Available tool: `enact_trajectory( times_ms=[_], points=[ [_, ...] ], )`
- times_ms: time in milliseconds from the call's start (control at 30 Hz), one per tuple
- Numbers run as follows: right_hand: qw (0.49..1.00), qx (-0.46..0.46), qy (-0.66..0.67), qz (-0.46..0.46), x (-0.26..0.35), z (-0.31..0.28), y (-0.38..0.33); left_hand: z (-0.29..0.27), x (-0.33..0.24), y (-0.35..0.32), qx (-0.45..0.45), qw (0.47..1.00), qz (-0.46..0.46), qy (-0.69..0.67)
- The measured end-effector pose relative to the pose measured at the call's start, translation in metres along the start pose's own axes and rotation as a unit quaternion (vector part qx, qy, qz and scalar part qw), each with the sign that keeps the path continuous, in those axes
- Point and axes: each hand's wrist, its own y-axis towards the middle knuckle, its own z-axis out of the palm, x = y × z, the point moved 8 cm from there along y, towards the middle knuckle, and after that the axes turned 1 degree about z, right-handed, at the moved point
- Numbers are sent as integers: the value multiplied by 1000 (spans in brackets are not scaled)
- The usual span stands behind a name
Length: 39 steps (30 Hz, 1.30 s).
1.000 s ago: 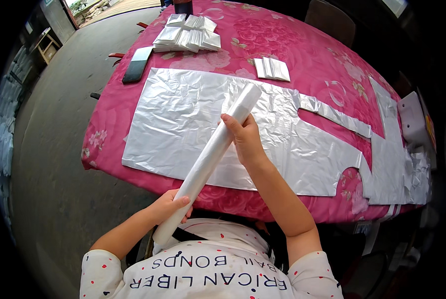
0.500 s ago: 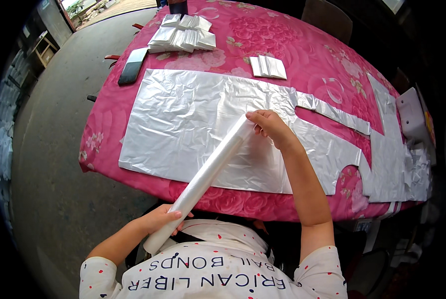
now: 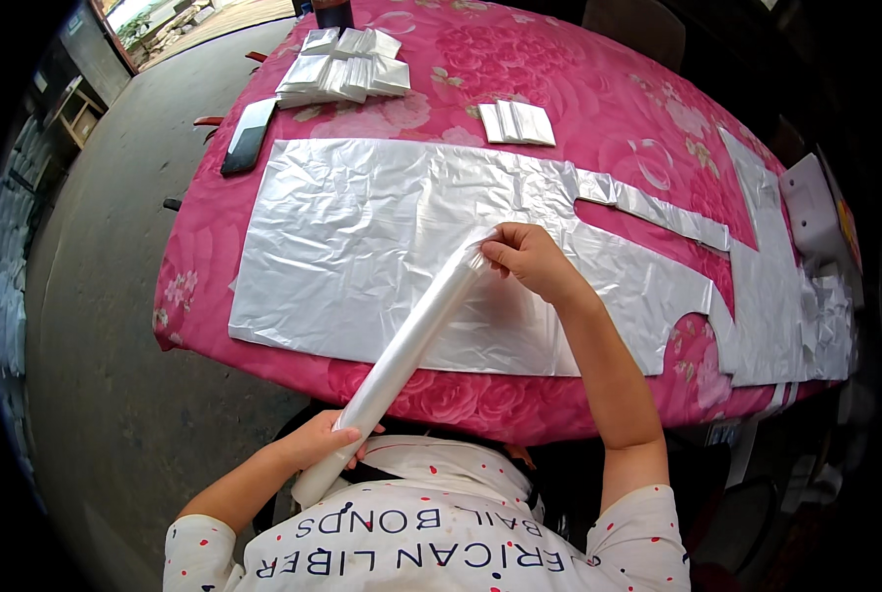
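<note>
A long, narrow band of folded whitish plastic film (image 3: pixel 406 340) slants up from my lap over the table. My left hand (image 3: pixel 328 441) is wrapped round its lower part, near my waist. At the upper end, the thumb and fingers of my right hand (image 3: pixel 520 255) pinch the film's tip. Beneath it a wide, creased plastic sheet (image 3: pixel 342 227) lies flat, with strap-like strips and curved cut-outs towards the right. Part of this sheet is hidden by the band and my right forearm.
A pink flowered cloth (image 3: pixel 520 59) covers the table. Stacked folded plastic packets (image 3: pixel 347 74) lie at the far left, beside a phone (image 3: pixel 249 136). A smaller packet group (image 3: pixel 517 123) sits beyond the sheet. More plastic film (image 3: pixel 767 316) and a pale box (image 3: pixel 809 207) are at the right.
My right hand has shifted slightly, with its fingers curled further over the film's tip. The left hand keeps its hold. The whole view has moved a little.
</note>
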Motion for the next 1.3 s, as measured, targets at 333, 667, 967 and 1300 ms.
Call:
enact_trajectory(
  times_ms=[333,667,967,1300],
  points=[
    [948,-310,-55,-50,-25,-159,3,-18,26,-26,21,996,-79,28],
    [931,-324,-121,-116,-11,-171,4,-30,-33,-51,167,915,-51,365],
    [957,-243,-118,-105,2,-116,40,25,-195,15,-10,695,229,682],
    [961,-185,-179,-100,18,-86,60,98,-143,62,28,556,491,670]
  ],
)
